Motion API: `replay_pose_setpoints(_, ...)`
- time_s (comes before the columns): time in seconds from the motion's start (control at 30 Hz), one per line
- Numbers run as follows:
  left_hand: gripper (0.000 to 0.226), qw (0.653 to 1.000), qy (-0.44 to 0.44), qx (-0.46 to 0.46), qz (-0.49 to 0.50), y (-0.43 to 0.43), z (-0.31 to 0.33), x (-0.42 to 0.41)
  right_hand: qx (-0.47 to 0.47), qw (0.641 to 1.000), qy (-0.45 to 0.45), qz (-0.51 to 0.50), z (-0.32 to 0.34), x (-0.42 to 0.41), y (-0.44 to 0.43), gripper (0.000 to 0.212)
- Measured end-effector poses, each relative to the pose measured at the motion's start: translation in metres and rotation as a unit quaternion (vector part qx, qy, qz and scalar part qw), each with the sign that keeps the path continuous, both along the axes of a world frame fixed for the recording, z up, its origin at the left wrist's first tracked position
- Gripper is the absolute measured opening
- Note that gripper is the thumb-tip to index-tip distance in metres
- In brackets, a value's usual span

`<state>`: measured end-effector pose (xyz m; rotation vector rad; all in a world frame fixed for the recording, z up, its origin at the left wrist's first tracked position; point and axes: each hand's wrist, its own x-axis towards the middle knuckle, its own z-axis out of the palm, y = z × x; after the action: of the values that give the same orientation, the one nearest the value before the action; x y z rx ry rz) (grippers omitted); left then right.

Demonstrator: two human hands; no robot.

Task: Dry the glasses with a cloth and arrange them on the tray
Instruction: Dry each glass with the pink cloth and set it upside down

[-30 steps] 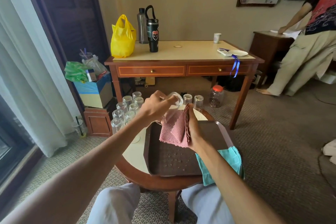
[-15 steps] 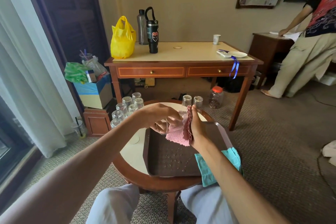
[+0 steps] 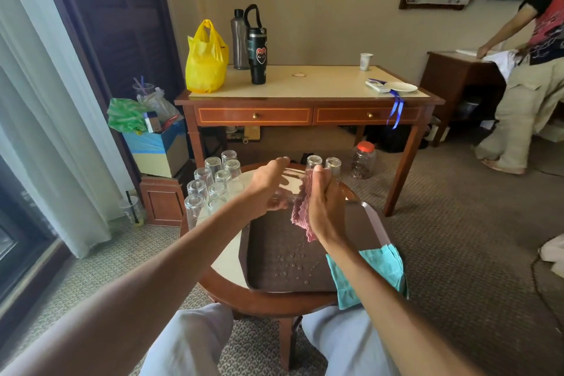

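Left hand (image 3: 268,189) is curled round a clear glass (image 3: 291,180), held over the far end of the tray (image 3: 274,272). The glass is motion-blurred, so its exact tilt is unclear. Right hand (image 3: 325,204) grips the pink cloth (image 3: 300,210), bunched against the glass. The brown tray sits on the round worktop (image 3: 224,262) with water drops on its floor. Upturned glasses (image 3: 213,183) cluster left of the tray, with 2 more glasses (image 3: 332,163) at the far edge. A teal cloth (image 3: 369,268) hangs over the tray's right side.
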<state>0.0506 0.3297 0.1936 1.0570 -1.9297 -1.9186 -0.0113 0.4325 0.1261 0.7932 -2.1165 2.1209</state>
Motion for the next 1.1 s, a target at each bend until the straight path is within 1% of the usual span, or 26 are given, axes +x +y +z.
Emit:
replay_pose_setpoints(0.03,0.040,0.997,0.021,-0.077,-0.006,-0.001,-0.003,0.000,0.007,0.999,-0.038,0.033,0.002,-0.005,0.000,0.052)
replay_pose_setpoints(0.07,0.041,0.981,0.053,-0.185,-0.013,-0.003,-0.007,0.001,0.010,0.990,-0.114,0.085,0.005,-0.009,0.001,0.059)
replay_pose_setpoints(0.1,0.041,0.946,0.098,-0.310,-0.019,-0.005,-0.011,0.004,0.010,0.962,-0.221,0.159,0.008,-0.014,0.002,0.064)
replay_pose_setpoints(0.17,0.040,0.841,0.194,-0.502,-0.056,-0.009,-0.020,0.009,0.023,0.854,-0.418,0.310,0.016,-0.022,0.011,0.066)
replay_pose_setpoints(0.2,0.037,0.798,0.220,-0.556,-0.076,-0.010,-0.023,0.011,0.027,0.810,-0.465,0.356,0.016,-0.026,0.015,0.065)
replay_pose_setpoints(0.23,0.033,0.772,0.232,-0.585,-0.092,-0.012,-0.025,0.011,0.025,0.788,-0.485,0.378,0.016,-0.027,0.018,0.064)
replay_pose_setpoints(0.27,0.030,0.762,0.234,-0.595,-0.098,-0.012,-0.026,0.010,0.021,0.782,-0.492,0.383,0.016,-0.027,0.018,0.064)
replay_pose_setpoints(0.3,0.029,0.771,0.230,-0.587,-0.089,-0.013,-0.028,0.009,0.017,0.795,-0.483,0.366,0.017,-0.023,0.017,0.066)
replay_pose_setpoints(0.33,0.030,0.798,0.218,-0.558,-0.065,-0.012,-0.028,0.006,0.019,0.828,-0.450,0.335,0.015,-0.021,0.012,0.068)
replay_pose_setpoints(0.37,0.033,0.849,0.192,-0.491,-0.032,-0.012,-0.027,0.003,0.026,0.872,-0.395,0.290,0.011,-0.019,0.007,0.070)
replay_pose_setpoints(0.43,0.036,0.956,0.124,-0.267,0.021,-0.011,-0.021,-0.005,0.034,0.954,-0.245,0.170,0.002,-0.018,-0.003,0.069)
replay_pose_setpoints(0.47,0.035,0.977,0.089,-0.188,0.042,-0.009,-0.018,-0.008,0.032,0.973,-0.189,0.132,0.000,-0.020,-0.007,0.067)
replay_pose_setpoints(0.5,0.035,0.982,0.064,-0.170,0.054,-0.004,-0.014,-0.009,0.023,0.978,-0.165,0.121,-0.001,-0.022,-0.009,0.065)
replay_pose_setpoints(0.53,0.037,0.976,0.055,-0.204,0.059,-0.001,-0.012,-0.010,0.005,0.978,-0.162,0.134,0.001,-0.023,-0.009,0.064)
replay_pose_setpoints(0.57,0.040,0.960,0.062,-0.262,0.072,0.001,-0.012,-0.009,-0.012,0.972,-0.172,0.160,0.005,-0.023,-0.007,0.063)
replay_pose_setpoints(0.63,0.041,0.898,0.120,-0.416,0.075,0.005,-0.014,0.000,0.000,0.941,-0.231,0.247,0.019,-0.025,0.003,0.062)
replay_pose_setpoints(0.7,0.034,0.794,0.232,-0.562,0.016,0.003,-0.017,0.008,0.077,0.871,-0.338,0.348,0.026,-0.035,0.013,0.062)
replay_pose_setpoints(0.77,0.027,0.709,0.294,-0.635,-0.081,-0.002,-0.021,0.012,0.128,0.793,-0.421,0.422,0.027,-0.042,0.022,0.064)
replay_pose_setpoints(0.8,0.026,0.688,0.300,-0.652,-0.109,-0.005,-0.024,0.012,0.141,0.780,-0.428,0.434,0.025,-0.044,0.023,0.066)
replay_pose_setpoints(0.83,0.026,0.687,0.298,-0.652,-0.119,-0.008,-0.027,0.012,0.148,0.783,-0.431,0.422,0.030,-0.039,0.025,0.066)
replay_pose_setpoints(0.9,0.027,0.731,0.280,-0.616,-0.093,-0.010,-0.031,0.010,0.134,0.840,-0.390,0.352,0.033,-0.024,0.023,0.061)
replay_pose_setpoints(0.97,0.036,0.833,0.233,-0.501,-0.029,-0.010,-0.032,0.008,0.037,0.918,-0.309,0.248,0.025,-0.020,0.012,0.061)
replay_pose_setpoints(1.0,0.040,0.894,0.203,-0.400,-0.003,-0.011,-0.030,0.004,0.016,0.947,-0.250,0.199,0.018,-0.020,0.004,0.061)
replay_pose_setpoints(1.03,0.043,0.937,0.174,-0.303,0.018,-0.012,-0.028,0.001,0.027,0.966,-0.200,0.163,0.012,-0.022,-0.002,0.062)
replay_pose_setpoints(1.07,0.044,0.955,0.150,-0.253,0.029,-0.010,-0.025,-0.001,0.039,0.974,-0.171,0.142,0.009,-0.022,-0.006,0.061)
replay_pose_setpoints(1.1,0.044,0.952,0.138,-0.270,0.037,-0.008,-0.021,0.000,0.034,0.973,-0.174,0.146,0.011,-0.021,-0.008,0.062)
